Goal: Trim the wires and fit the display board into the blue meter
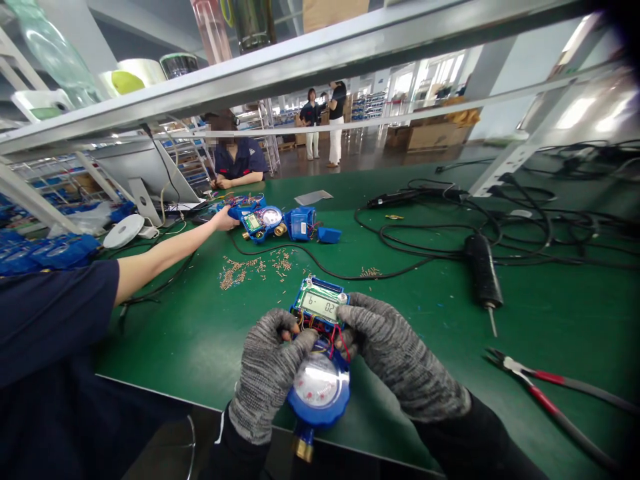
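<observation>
Both my hands wear grey knit gloves and grip a blue water meter [319, 390] over the near edge of the green table [200, 333]. My left hand [267, 370] wraps the left side of its round dial. My right hand [390, 353] pinches the coloured wires beside the small LCD circuit board [320, 301], which stands tilted above the dial. A brass fitting sticks out below the meter.
A co-worker's bare arm [170, 250] at my left reaches to more blue meters [263, 223] further back. Small copper parts [250, 267] lie scattered mid-table. A black soldering iron [483, 270], tangled cables and red-handled pliers [550, 393] lie to the right. A person sits opposite.
</observation>
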`<state>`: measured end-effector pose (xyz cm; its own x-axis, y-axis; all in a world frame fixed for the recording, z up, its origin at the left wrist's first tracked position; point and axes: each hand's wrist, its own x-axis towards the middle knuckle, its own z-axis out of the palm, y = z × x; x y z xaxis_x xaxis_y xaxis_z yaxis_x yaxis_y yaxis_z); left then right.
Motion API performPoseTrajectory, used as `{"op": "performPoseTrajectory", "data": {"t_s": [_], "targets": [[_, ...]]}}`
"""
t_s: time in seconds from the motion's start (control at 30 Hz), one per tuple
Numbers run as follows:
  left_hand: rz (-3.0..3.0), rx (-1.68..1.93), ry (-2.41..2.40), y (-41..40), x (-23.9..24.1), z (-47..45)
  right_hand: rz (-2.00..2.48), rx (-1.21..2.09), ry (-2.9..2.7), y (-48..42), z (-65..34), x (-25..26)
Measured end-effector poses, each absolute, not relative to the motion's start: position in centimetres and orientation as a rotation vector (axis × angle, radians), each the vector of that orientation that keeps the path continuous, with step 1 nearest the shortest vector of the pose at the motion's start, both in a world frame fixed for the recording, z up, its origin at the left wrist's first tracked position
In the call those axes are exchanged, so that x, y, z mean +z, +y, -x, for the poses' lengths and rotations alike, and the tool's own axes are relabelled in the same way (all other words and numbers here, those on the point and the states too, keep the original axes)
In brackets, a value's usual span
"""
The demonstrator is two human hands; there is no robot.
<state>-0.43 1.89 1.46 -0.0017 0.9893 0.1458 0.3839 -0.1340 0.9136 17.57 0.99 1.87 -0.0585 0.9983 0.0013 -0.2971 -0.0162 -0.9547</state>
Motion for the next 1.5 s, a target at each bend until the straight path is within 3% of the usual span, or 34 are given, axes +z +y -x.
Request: {"op": "performPoseTrajectory", "data": {"t_s": [0.13, 0.37, 0.73, 1.0, 1.23, 1.33, 1.5], "targets": [[-1.694, 1.311, 1.172, 3.7, 1.6, 2.5, 0.94, 1.441, -1.004, 1.3, -17.9, 1.6], [-1.601, 0.909, 0.67, 7.1, 2.6, 1.8, 0.868, 1.458, -1.084, 1.7, -18.0, 2.0], [-1.57, 0.966, 0.724, 7.1, 1.5, 1.3, 0.767, 1.496, -1.186, 2.8, -18.4, 2.3], [-1.51, 1.122, 0.75, 6.0, 0.3, 0.2, 1.4, 0.893, -1.468, 0.5, -19.3, 3.5], [-1.768, 1.216, 0.925, 5.6, 0.4, 1.0, 1.444, 0.385, -1.632, -0.4, -18.5, 1.6], [-1.862, 1.22, 0.991, 5.6, 0.2, 1.2, 1.426, 0.543, -1.622, -0.5, -18.9, 1.5], [-1.938, 1.265, 1.027, 5.5, -0.1, 1.4, 1.268, 1.147, -1.479, -0.4, -19.3, 3.0]]}}
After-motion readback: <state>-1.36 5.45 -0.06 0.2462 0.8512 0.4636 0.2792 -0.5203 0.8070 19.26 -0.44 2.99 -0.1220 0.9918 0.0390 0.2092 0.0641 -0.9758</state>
